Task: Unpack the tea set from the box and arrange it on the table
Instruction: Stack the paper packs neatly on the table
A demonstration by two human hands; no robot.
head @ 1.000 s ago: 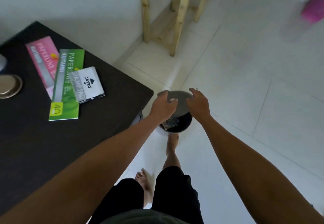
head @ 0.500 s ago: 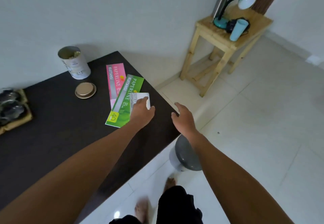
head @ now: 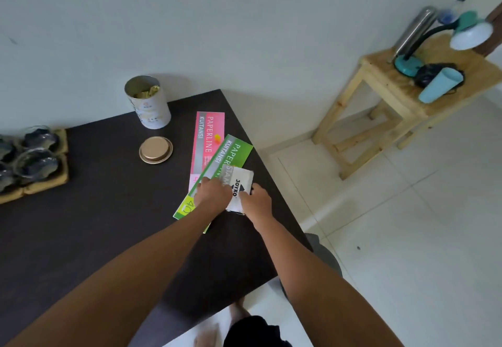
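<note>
At desk's (head: 81,224) right corner: both hands on white packet (head: 239,183), left hand (head: 213,197) & right hand (head: 255,204) pinching it. Tea set tray (head: 58,183) well left, nearer left hand.

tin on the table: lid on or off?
Off. The tin stands upright with its mouth open, packets showing inside; its gold lid lies flat on the dark table beside it.

My dark table, its right corner nearest me.

On my dark table (head: 95,238) stand an open tin (head: 148,103) at the back edge and its gold lid (head: 156,150) just in front. A pink receipt book (head: 206,145) lies beside the lid, a green one (head: 217,175) partly overlapping it. A cardboard tray of glassware (head: 32,164) sits at the left edge.
</note>
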